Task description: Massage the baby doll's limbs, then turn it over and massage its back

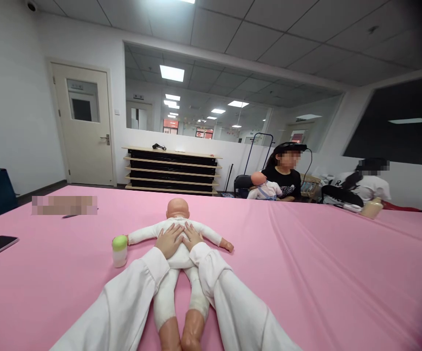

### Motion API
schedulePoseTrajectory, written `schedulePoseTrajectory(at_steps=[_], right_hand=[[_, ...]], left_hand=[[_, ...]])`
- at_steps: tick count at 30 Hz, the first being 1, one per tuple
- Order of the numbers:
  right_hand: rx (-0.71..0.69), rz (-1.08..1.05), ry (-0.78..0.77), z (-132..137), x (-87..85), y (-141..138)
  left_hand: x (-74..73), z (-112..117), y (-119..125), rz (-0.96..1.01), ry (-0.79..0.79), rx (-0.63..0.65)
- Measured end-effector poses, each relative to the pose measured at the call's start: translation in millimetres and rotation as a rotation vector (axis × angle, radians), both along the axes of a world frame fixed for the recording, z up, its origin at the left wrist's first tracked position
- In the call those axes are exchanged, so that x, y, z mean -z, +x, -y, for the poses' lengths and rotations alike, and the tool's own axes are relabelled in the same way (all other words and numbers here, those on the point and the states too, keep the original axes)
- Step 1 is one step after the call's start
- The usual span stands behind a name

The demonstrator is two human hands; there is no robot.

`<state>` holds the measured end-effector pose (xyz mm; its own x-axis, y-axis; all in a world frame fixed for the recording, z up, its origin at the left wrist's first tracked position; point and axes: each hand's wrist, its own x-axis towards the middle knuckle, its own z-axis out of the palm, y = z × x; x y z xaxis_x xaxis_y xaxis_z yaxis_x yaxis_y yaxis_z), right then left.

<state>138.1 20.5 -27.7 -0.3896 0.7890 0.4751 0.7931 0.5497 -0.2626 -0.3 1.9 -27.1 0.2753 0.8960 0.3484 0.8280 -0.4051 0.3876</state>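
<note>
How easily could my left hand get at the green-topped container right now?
Probably easily, yes: the left hand rests on the doll's torso, grasping nothing visible, and the green-topped container stands to its left with nothing upright between them.

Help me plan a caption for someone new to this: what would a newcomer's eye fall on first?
Probably the baby doll in white, lying with arms outspread on the pink tablecloth, the left hand and right hand resting side by side on its torso. Next, the green-lidded container standing by the doll's arm on the picture's left. Beyond the table's far edge, a second doll shows before a person in black.
</note>
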Motion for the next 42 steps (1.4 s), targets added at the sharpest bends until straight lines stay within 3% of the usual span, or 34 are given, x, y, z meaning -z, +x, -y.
schedulePoseTrajectory(at_steps=[4,6,10,17,23,27,29,31,35,37,42], right_hand=[[0.227,0.107,-0.26,-4.0,9.2,30.3],[0.349,0.131,-0.269,-5.5,15.3,50.1],[0.491,0.244,-0.167,-7.7,34.2,83.4],[0.685,0.131,-0.057,-8.5,51.4,102.7],[0.7,0.028,0.019,-7.2,55.5,105.4],[0.697,-0.208,0.088,-12.2,55.7,106.0],[0.628,-0.315,0.152,-12.9,55.9,103.6],[0.437,-0.365,0.216,-9.0,56.0,97.6],[-0.095,-0.286,0.319,12.0,52.3,76.8],[-0.267,-0.178,0.309,23.5,48.0,66.7],[-0.405,-0.037,0.168,36.0,39.8,54.7]], left_hand=[[23.0,-13.0,-37.0,-0.033,0.032,-0.118],[33.0,-17.1,-57.7,-0.057,0.039,-0.25],[47.9,-18.3,-86.2,-0.191,0.111,-0.374],[40.7,-6.5,-87.4,-0.187,0.012,-0.623],[37.2,-1.4,-91.5,-0.109,0.053,-0.636],[41.4,-4.7,-92.4,-0.056,0.154,-0.582],[43.9,-6.3,-91.1,0.015,0.255,-0.52],[45.5,-5.5,-87.4,0.093,0.363,-0.403],[43.4,8.0,-70.3,0.115,0.48,0.018],[40.3,18.7,-58.7,0.084,0.48,0.203],[35.1,38.2,-37.0,0.035,0.42,0.409]])
